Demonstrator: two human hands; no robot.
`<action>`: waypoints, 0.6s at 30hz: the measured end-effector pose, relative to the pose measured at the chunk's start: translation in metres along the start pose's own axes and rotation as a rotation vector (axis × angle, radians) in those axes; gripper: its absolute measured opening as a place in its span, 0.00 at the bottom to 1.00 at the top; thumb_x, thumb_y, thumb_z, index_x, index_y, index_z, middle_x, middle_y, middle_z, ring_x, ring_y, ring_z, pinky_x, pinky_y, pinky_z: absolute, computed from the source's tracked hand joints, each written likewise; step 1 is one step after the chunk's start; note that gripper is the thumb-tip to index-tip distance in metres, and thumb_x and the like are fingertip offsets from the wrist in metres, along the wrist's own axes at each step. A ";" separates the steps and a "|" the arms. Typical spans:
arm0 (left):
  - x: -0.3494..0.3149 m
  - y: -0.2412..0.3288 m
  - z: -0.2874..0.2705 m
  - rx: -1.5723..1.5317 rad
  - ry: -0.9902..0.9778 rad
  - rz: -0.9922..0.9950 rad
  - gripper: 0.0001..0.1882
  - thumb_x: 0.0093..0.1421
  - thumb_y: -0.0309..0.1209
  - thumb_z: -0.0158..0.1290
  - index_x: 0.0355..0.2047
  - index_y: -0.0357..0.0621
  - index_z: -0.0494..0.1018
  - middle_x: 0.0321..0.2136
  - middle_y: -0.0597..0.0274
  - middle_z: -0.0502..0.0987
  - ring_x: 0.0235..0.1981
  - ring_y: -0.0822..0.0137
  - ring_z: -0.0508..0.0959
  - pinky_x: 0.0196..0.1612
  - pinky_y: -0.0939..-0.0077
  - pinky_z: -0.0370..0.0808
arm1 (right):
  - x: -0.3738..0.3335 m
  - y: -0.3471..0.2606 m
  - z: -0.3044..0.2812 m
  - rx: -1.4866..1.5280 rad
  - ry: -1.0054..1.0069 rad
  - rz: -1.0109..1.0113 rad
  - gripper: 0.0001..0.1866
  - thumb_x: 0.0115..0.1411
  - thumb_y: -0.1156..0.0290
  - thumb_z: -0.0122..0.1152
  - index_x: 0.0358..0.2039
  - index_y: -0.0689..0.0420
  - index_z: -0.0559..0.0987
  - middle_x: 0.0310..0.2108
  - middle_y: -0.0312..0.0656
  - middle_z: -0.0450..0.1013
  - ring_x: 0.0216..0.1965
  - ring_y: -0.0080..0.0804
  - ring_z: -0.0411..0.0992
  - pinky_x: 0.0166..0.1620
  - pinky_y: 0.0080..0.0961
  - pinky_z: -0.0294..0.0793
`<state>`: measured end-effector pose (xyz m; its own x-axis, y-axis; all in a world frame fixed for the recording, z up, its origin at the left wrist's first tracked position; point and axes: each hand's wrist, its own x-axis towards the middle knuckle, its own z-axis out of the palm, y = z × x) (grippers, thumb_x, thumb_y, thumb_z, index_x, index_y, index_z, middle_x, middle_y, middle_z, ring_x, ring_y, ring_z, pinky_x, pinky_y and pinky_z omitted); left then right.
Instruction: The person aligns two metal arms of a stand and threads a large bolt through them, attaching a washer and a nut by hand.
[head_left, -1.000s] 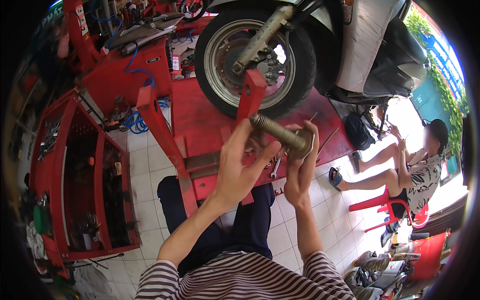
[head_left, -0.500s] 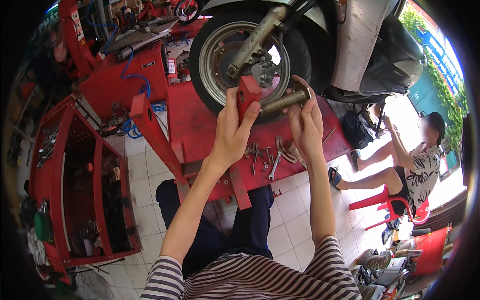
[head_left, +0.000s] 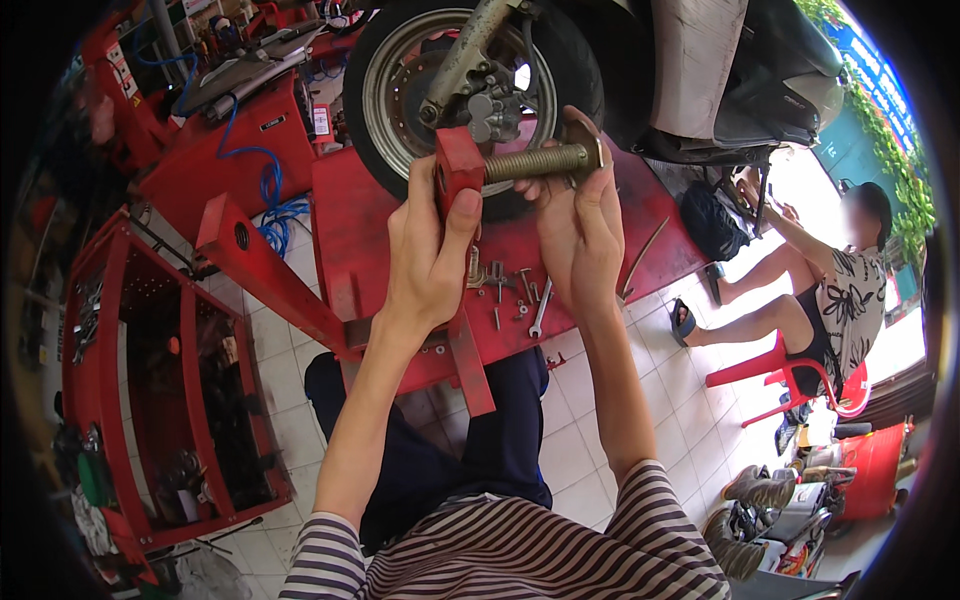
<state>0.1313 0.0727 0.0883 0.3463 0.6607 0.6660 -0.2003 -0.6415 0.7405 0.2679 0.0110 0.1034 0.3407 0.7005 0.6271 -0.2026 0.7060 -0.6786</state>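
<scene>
My left hand (head_left: 425,245) is closed around the top of a red metal upright (head_left: 460,165), thumb on the near face. A thick brassy threaded screw (head_left: 525,163) sticks out of the upright toward the right. At its far end is a flat metal plate (head_left: 590,140), held by my right hand (head_left: 578,235) with fingers curled under it and thumb against it. The lower part of the upright (head_left: 470,365) shows below my left wrist. A second red upright (head_left: 265,270) with a threaded hole leans out to the left.
A motorbike wheel (head_left: 365,110) stands on the red platform (head_left: 350,230) just beyond my hands. Bolts and a wrench (head_left: 540,310) lie on the platform. Left stands a red tool cabinet (head_left: 195,390); a blue hose (head_left: 270,190) lies behind. A person (head_left: 845,300) sits at right.
The view has shifted, and my hands with the upright and screw now appear higher and farther left. The screw looks more level. Both hands keep their hold.
</scene>
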 end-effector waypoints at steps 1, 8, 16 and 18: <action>-0.001 0.000 0.000 0.011 0.003 -0.002 0.25 0.71 0.48 0.43 0.49 0.34 0.64 0.22 0.57 0.70 0.23 0.68 0.69 0.29 0.71 0.67 | -0.001 0.000 0.000 -0.003 0.003 0.015 0.29 0.75 0.54 0.33 0.67 0.62 0.53 0.41 0.46 0.69 0.40 0.29 0.66 0.50 0.30 0.66; -0.003 -0.013 0.007 -0.044 0.076 0.025 0.25 0.70 0.48 0.44 0.47 0.33 0.64 0.22 0.58 0.70 0.22 0.70 0.69 0.28 0.74 0.67 | 0.009 -0.027 -0.021 -1.050 -0.087 -0.004 0.23 0.74 0.59 0.41 0.62 0.59 0.61 0.30 0.49 0.74 0.36 0.42 0.72 0.43 0.36 0.69; -0.001 -0.012 0.009 -0.131 0.059 -0.002 0.22 0.70 0.46 0.47 0.47 0.35 0.64 0.20 0.61 0.69 0.21 0.72 0.68 0.26 0.75 0.66 | 0.036 -0.074 -0.004 -1.157 -0.207 0.364 0.19 0.71 0.55 0.50 0.43 0.62 0.73 0.20 0.47 0.72 0.25 0.38 0.73 0.30 0.33 0.67; -0.001 -0.012 0.008 -0.117 0.069 0.001 0.22 0.70 0.45 0.47 0.47 0.35 0.64 0.19 0.62 0.69 0.20 0.72 0.68 0.26 0.75 0.66 | 0.042 -0.086 -0.012 -0.956 -0.398 0.484 0.20 0.72 0.57 0.49 0.51 0.62 0.70 0.26 0.42 0.75 0.27 0.27 0.73 0.34 0.26 0.72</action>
<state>0.1408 0.0767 0.0776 0.2832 0.6878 0.6683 -0.3078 -0.5948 0.7426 0.3108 -0.0217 0.1836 0.0680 0.9810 0.1814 0.6060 0.1038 -0.7887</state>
